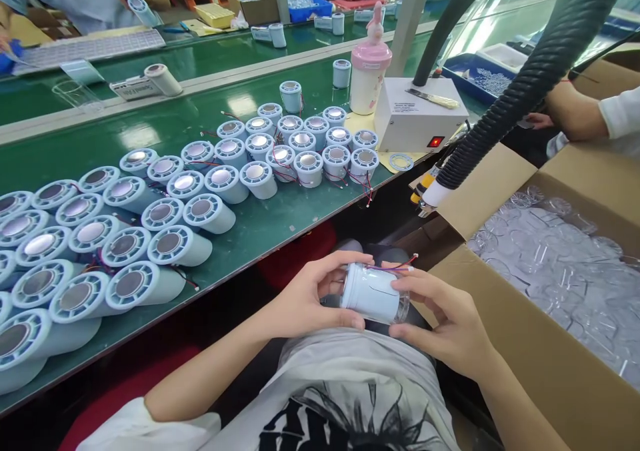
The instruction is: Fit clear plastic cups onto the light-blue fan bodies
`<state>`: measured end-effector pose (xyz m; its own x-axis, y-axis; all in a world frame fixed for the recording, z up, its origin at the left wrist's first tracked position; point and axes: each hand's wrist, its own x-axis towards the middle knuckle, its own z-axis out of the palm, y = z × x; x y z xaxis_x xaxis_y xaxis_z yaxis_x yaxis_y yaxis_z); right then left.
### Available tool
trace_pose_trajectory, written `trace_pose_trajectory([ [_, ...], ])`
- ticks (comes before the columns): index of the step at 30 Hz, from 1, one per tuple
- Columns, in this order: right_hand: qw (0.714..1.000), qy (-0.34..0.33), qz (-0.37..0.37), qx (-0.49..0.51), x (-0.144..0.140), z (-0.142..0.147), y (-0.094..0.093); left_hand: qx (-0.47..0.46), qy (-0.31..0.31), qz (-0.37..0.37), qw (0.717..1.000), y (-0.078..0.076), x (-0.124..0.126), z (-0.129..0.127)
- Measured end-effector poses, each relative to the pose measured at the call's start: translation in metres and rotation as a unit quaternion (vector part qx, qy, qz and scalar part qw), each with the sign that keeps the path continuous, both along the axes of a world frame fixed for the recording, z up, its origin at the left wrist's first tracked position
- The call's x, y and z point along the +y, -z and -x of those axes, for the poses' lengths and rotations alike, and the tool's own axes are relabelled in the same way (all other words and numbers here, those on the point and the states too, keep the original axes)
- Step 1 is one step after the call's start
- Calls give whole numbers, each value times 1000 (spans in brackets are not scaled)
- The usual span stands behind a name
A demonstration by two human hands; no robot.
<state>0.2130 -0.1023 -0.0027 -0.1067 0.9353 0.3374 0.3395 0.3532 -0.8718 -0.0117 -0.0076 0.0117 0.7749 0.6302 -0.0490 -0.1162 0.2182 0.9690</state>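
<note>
Both hands low over the lap, below the desk (280, 227) edge. Left hand (305, 301) and right hand (447, 321) share one pale blue cylinder (370, 294), lying sideways between them; each grip closed around an end. Thin red wires (400, 264) trail from its top, near the right fingers. On the green desk, many like cylinders (165, 217) lie in rows, round ends up. White box (417, 114) with a lit red switch further back, pink bottle (369, 71) beside it. Open carton (560, 251) of clear parts at right.
</note>
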Motion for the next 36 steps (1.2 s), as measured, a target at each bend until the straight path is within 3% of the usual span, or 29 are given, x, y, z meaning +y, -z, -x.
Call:
trace_pose_trajectory([
  [3, 1000, 2, 2, -2, -1, -1, -1, 5, 9, -7, 1000, 1, -1, 2],
  [11, 989, -29, 105, 104, 1, 1, -3, 20, 23, -106, 994, -2, 1, 6],
  [22, 945, -40, 260, 195, 6, 4, -12, 26, 31, -195, 980, -2, 3, 9],
  [30, 891, -46, 337, 301, 10, 10, -8, 29, 33, -215, 976, -2, 4, 10],
  [36, 848, -55, 414, 326, 13, 13, -8, 31, 34, -212, 976, -1, 3, 11],
])
